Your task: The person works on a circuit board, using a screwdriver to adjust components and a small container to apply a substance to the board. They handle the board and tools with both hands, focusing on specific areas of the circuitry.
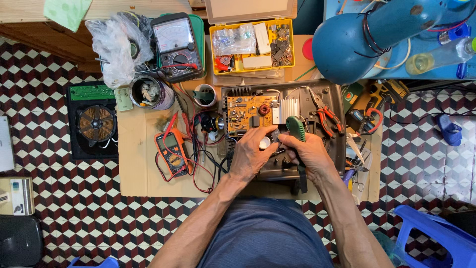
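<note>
Both hands meet over the opened dark grey appliance casing [333, 149] that lies in the middle of my brown cardboard-covered worktop [136, 164]. My right hand [308, 151] is clenched around the green-handled tool [296, 128], its tip hidden beneath my fingers. My left hand [252, 151] rests on the casing beside it, fingers curled next to a small white round part [265, 143]; whether it actually grips anything I cannot tell.

Inside the casing sits one orange printed circuit board [244, 111] carrying a copper-wound ring coil and, at its right edge, a ribbed silver heat sink [286, 108]. Red-handled pliers [325, 115] lie across the casing's right side.

I count two meters: one orange digital multimeter [171, 150] to my left with red and black leads, and one black analogue meter [176, 44] further back. One yellow plastic parts box [252, 45] stands open behind the casing, and one blue desk lamp [357, 39] hangs over the right.
</note>
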